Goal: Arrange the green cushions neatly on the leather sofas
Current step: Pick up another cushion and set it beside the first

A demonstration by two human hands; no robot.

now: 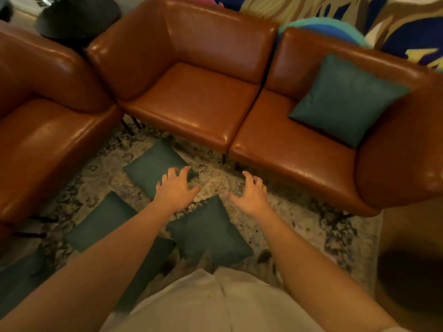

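Note:
One green cushion (347,99) leans upright against the backrest of the right leather sofa (294,149). The middle sofa (191,104) and the left sofa (48,144) carry no cushions. Several green cushions lie on the patterned rug: one (151,164) in front of the middle sofa, one (211,233) below my hands, one (103,221) to the left, partly under my left forearm. My left hand (176,190) hovers open over the near corner of the far floor cushion. My right hand (254,196) is open above the rug, holding nothing.
A black round side table (76,17) stands behind the gap between the left and middle sofas. A colourful wall covering (359,15) runs behind the sofas. A dark round object (412,279) sits at the right edge. The rug (311,226) shows between sofas and cushions.

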